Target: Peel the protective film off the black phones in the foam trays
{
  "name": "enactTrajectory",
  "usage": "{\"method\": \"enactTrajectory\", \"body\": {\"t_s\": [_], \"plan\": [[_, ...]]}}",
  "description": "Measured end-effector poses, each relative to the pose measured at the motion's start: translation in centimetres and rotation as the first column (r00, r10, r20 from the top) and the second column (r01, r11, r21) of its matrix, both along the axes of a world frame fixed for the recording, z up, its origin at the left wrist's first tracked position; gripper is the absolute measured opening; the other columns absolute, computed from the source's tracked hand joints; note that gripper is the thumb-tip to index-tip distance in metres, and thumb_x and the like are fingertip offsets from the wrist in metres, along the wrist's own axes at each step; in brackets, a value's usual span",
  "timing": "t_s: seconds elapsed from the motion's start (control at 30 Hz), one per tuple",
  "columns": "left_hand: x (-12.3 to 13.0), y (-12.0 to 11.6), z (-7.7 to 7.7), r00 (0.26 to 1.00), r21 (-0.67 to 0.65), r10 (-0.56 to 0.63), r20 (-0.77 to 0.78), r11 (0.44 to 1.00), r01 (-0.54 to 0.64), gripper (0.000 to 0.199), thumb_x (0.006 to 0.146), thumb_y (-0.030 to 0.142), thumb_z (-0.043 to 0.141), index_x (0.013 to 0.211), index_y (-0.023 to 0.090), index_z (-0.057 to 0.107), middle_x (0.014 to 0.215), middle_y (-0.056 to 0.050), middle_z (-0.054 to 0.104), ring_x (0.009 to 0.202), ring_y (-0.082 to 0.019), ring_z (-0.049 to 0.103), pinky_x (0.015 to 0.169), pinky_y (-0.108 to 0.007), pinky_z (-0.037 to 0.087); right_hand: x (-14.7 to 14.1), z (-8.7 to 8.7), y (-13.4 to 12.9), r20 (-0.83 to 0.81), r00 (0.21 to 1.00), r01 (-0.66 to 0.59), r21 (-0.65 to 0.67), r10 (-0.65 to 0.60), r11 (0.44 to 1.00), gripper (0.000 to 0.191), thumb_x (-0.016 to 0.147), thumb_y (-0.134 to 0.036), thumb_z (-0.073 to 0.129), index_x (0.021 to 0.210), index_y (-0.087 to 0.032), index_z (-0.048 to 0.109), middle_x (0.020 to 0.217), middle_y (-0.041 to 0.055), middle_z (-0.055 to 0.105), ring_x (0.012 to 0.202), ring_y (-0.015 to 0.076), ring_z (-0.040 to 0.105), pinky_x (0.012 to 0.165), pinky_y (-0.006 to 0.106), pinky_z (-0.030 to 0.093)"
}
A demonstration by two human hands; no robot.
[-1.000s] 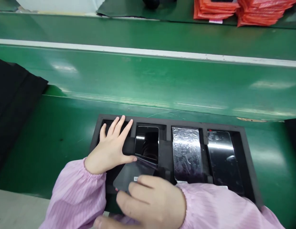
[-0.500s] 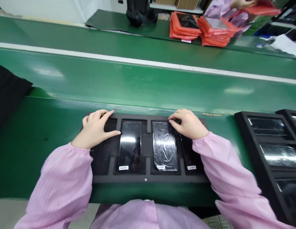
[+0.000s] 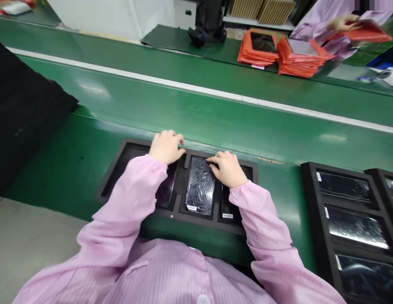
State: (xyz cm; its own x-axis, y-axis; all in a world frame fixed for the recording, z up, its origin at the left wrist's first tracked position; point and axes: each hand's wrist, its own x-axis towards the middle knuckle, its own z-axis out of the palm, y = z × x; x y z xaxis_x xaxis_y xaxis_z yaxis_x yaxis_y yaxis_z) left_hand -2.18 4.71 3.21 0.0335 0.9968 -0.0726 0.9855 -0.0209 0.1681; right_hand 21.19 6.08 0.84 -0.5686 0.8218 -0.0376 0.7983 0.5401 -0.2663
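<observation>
A black foam tray point(image 3: 181, 185) with compartments lies in front of me. In its middle compartment is a flat phone-sized screen under wrinkled clear film point(image 3: 200, 188), a white label at its lower left corner. My right hand point(image 3: 227, 169) is at that screen's upper right corner, forefinger stretched out over it and thumb a little apart. My left hand point(image 3: 167, 147) lies over the top of the neighbouring dark screen point(image 3: 167, 188), fingers bent, thumb apart; the sleeve hides part of this screen. Another labelled screen point(image 3: 227, 200) sits partly under my right wrist.
To the right stand more black trays point(image 3: 313, 211) holding screens. Black sheeting point(image 3: 28, 114) covers the left side. Across the green bench, stacks of orange-wrapped panels point(image 3: 298, 63) lie beside a co-worker's hand point(image 3: 342, 23) holding another orange piece.
My view has turned and shifted, so the tray sits further left and tilted. My left hand has moved right, over the top of the dark screen. My right hand stays by the film-covered screen's corner.
</observation>
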Motion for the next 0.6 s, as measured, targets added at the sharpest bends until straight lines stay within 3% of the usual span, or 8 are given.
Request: {"method": "enactTrajectory", "body": {"t_s": [0.1,0.2,0.4,0.6], "plan": [[2.5,-0.6,0.2,0.991,-0.078,-0.109,0.073,0.990,0.115,0.019,0.085,0.035,0.061,0.090,0.020,0.071,0.102,-0.010,0.067,0.105,-0.028,0.055,0.091,-0.039,0.044,0.6,-0.3,0.1,-0.039,0.999,0.003,-0.052,-0.005,0.999,0.029,0.091,-0.017,0.055,0.113,-0.020,0.072,0.100,0.0096,0.065,0.099,0.0260,0.052,0.088,0.040,0.036],[3.2,-1.9,-0.1,0.985,-0.109,-0.130,0.111,0.984,0.142,0.022,0.088,0.036,0.058,0.084,0.021,0.074,0.094,-0.007,0.069,0.098,-0.025,0.057,0.079,-0.034,0.047,1.0,-0.7,0.2,-0.088,0.996,-0.008,-0.053,0.004,0.999,0.028,0.090,-0.017,0.055,0.111,-0.021,0.073,0.097,0.0092,0.064,0.095,0.0250,0.052,0.087,0.040,0.037],[4.8,-3.5,-0.2,0.988,-0.215,-0.148,-0.038,0.967,0.136,0.029,0.093,0.033,0.051,0.088,0.018,0.075,0.088,-0.011,0.073,0.092,-0.028,0.064,0.069,-0.036,0.048,1.5,-1.3,0.3,-0.174,0.985,-0.014,-0.062,0.003,0.998,0.026,0.091,-0.021,0.056,0.111,-0.021,0.072,0.093,0.0077,0.062,0.088,0.0221,0.053,0.087,0.040,0.038],[6.2,-3.9,-0.8,0.999,-0.197,0.009,0.042,0.980,0.000,0.033,0.096,0.040,0.046,0.096,0.017,0.070,0.086,-0.011,0.075,0.087,-0.030,0.069,0.059,-0.035,0.046,1.8,-1.4,0.4,-0.248,0.968,0.010,-0.075,-0.029,0.997,0.022,0.091,-0.023,0.056,0.105,-0.021,0.074,0.088,0.0068,0.063,0.084,0.0205,0.055,0.086,0.039,0.040]]}}
